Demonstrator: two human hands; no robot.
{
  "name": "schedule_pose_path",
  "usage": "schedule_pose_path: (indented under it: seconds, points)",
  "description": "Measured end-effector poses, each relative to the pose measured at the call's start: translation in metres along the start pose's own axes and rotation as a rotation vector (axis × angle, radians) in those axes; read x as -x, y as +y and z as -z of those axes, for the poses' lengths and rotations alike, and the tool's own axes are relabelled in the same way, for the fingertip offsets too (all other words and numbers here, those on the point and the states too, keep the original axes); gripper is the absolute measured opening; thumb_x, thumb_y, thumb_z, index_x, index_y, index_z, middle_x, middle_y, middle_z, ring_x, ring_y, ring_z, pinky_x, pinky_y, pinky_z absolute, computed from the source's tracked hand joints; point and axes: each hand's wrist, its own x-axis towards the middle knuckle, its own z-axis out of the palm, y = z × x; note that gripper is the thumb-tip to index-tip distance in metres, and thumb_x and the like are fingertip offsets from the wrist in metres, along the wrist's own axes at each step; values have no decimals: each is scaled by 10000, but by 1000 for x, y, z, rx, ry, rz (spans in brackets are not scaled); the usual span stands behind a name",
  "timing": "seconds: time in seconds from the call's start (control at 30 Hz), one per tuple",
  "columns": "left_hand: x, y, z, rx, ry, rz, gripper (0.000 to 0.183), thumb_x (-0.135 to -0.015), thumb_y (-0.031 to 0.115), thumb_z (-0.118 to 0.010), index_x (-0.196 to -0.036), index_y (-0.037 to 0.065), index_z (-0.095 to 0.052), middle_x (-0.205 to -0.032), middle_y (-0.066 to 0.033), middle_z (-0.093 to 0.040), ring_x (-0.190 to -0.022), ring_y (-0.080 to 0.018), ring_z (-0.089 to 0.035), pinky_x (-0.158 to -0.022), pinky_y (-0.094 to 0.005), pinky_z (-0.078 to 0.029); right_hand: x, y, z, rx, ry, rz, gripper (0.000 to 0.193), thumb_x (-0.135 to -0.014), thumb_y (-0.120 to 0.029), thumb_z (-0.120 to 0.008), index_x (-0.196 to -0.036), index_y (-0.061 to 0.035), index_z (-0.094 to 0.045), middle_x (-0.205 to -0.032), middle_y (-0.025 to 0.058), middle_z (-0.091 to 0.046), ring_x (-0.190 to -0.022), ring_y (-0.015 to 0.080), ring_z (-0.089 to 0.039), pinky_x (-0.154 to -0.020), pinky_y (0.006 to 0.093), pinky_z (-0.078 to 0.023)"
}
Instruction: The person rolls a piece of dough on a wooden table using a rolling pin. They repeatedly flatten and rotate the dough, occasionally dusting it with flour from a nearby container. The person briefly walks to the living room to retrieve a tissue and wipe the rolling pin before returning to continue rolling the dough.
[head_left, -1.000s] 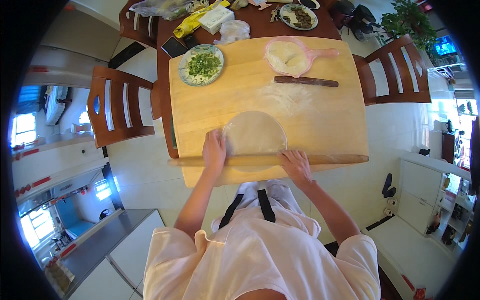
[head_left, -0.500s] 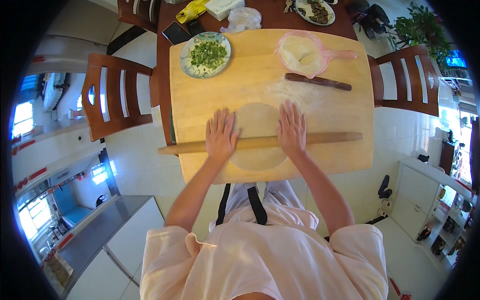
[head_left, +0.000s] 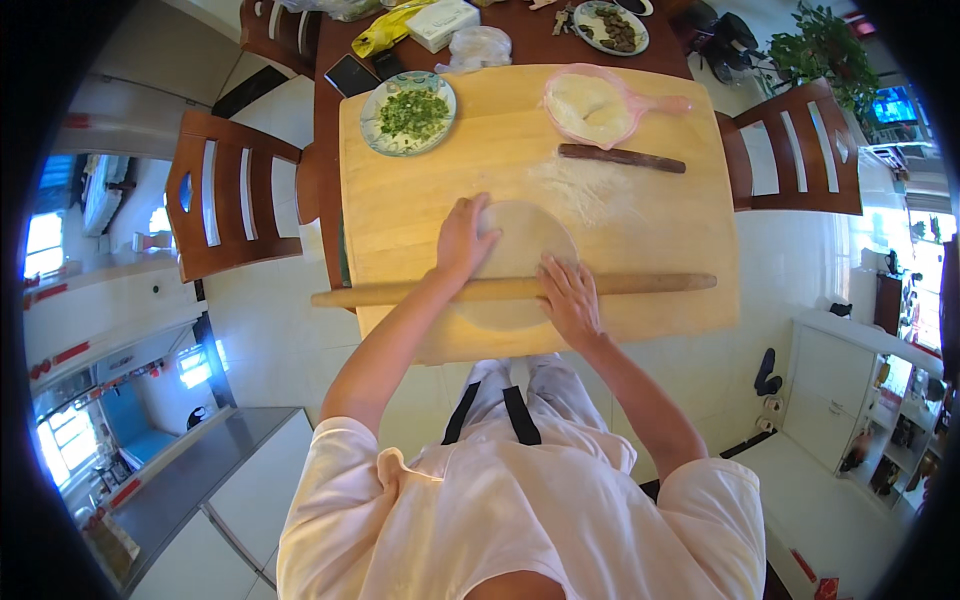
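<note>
On the worktop (head_left: 548, 48), a board (head_left: 398, 222) has round dough (head_left: 525, 235) under a pin (head_left: 505, 289), the left hand (head_left: 465, 242) at the dough's edge, pinching or not I cannot tell, the right hand (head_left: 571, 298) flat over the pin, maybe to steady it.

Round flat dough (head_left: 527, 235), rolling pin (head_left: 505, 289) across

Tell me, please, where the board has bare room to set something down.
Bare board shows between the patterned plate and pink bowl; at left, between that plate and rolling pin; at right, between dark stick and pin. The near middle is crowded: dough, left hand, right hand.
</note>
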Motion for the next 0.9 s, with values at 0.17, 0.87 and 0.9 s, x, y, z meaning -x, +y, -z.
schedule_pose_path:
  seconds: [0.17,0.87,0.9]
  points:
    - [-20,-28,2,134,1,37,292,-760,249,-766,-925,21,-688,-854,-142,-646,-814,-288,-637,-724,-400,-493,30,0,19,-61,57,40,372,-745,-130,-694,-1107,-84,-628,-1103,50,-599,-1048,237,-569,-921,411,-417]
    - [140,11,-32,-455,143,-105,623,-924,344,-560,-1460,73,-392,-1540,-157,-348,-1393,-401,-340,-1107,-548,-279,28,38,26,141,-70,-282,641,-855,-267,-657,-1435,-112,-434,-1568,100,-295,-1426,345,-291,-1123,581,-250]
    - [120,7,-30,-440,142,-113,625,-923,359,-557,-1461,84,-394,-1536,-151,-355,-1386,-399,-351,-1108,-544,-281,14,45,24,142,-45,-273,616,-868,-264,-640,-1428,-103,-439,-1563,104,-301,-1426,345,-292,-1120,585,-254]
